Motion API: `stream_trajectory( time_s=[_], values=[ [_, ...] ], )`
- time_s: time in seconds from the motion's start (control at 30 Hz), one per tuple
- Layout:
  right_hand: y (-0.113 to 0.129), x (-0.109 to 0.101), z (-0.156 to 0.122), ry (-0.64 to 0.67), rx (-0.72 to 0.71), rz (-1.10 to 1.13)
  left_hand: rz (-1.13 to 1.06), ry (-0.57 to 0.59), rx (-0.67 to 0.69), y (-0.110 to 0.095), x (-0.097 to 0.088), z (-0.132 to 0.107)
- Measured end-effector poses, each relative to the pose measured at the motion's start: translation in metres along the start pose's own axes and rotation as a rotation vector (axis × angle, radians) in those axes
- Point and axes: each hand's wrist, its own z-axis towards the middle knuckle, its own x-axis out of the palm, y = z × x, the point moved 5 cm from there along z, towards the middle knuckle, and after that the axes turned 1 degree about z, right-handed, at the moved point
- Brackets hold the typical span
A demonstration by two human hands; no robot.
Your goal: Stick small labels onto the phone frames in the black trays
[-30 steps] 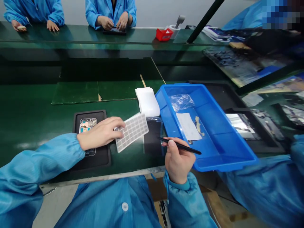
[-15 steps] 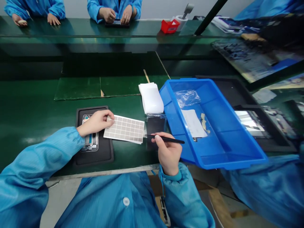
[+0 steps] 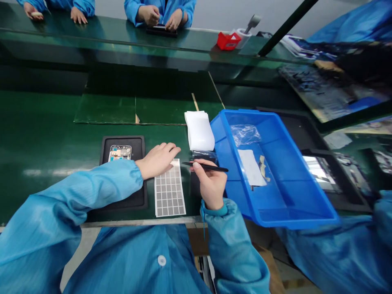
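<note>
A sheet of grey rectangular stickers (image 3: 170,194) lies lengthwise near the table's front edge. My left hand (image 3: 159,160) rests over its far end, fingers stretched out and partly covering it. Black tweezers (image 3: 218,168) are gripped in my right hand (image 3: 213,188), their tips pointing left, close to the sheet's upper right corner. Left of the sheet, an opened phone (image 3: 120,152) sits in a black tray (image 3: 140,145); my left sleeve hides its lower part. Under my right hand is a dark flat piece (image 3: 196,183) with clear plastic at its far end.
A blue bin (image 3: 263,218) on the right holds clear wrap and a white paper. A stack of white sheets (image 3: 200,130) stands beside it. Green boards (image 3: 107,110) lie further back. Across the bench are co-workers' hands (image 3: 174,19) and a red box (image 3: 228,41).
The sticker sheet has turned from crosswise to lengthwise and now lies flat. My left hand has moved right, off the phone, and its fingers have straightened. The tweezers have shifted slightly left.
</note>
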Motion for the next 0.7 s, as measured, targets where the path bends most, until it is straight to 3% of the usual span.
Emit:
stream_trajectory(
  time_s=[0.1, 0.23, 0.4, 0.7],
  values=[
    [-0.002, 0.007, 0.011, 0.069, -0.033, -0.038, 0.187, -0.029, 0.033, -0.014, 0.001, -0.023],
    [-0.011, 0.013, 0.02, 0.183, -0.056, -0.104, 0.264, 0.009, 0.129, -0.027, 0.016, -0.045],
    [-0.024, 0.008, 0.022, 0.205, -0.062, -0.152, 0.279, 0.016, 0.089, -0.025, 0.03, -0.049],
    [-0.028, 0.006, 0.025, 0.187, -0.059, -0.197, 0.271, 0.024, 0.096, -0.024, 0.03, -0.05]
  ],
)
